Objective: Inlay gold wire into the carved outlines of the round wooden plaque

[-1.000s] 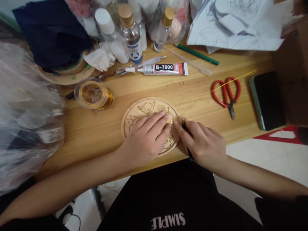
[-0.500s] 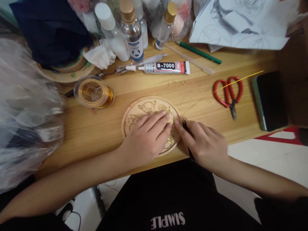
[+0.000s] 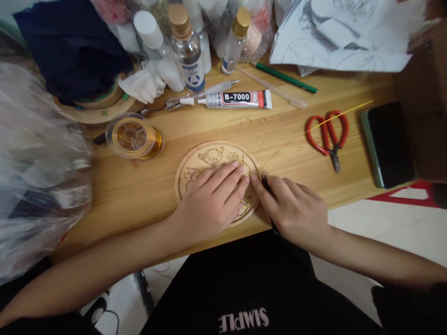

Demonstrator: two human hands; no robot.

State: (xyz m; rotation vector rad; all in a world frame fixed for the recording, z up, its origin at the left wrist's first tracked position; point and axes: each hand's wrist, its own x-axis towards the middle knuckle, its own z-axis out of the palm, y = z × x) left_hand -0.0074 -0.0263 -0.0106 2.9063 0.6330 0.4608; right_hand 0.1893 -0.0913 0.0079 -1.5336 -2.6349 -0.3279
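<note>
A round wooden plate (image 3: pixel 182 156) with a raised rim lies near the table's front edge, bearing gold wire motifs (image 3: pixel 210 156). My left hand (image 3: pixel 212 201) rests flat across it, fingers stretched out and covering its middle. At the plate's right rim, my right hand (image 3: pixel 294 207) is closed around black tweezers (image 3: pixel 266 181), tips pointing up and away. Its index fingertip reaches over the rim, close to the left fingers. A loose gold wire (image 3: pixel 352 110) runs from beside the tweezer tips out to the right, passing over red-handled cutters (image 3: pixel 335 139).
Left of the plate stands a spool of gold wire (image 3: pixel 134 136). Behind are a B-7000 glue tube (image 3: pixel 237 98), bottles (image 3: pixel 188 56), a green pencil (image 3: pixel 286 77) and drawn sheets (image 3: pixel 342 42). A phone (image 3: pixel 389 144) lies at right, a plastic bag (image 3: pixel 45 177) at left.
The view has shifted slightly, so the table items sit a little further left. Both hands keep nearly the same pose on and beside the plate.
</note>
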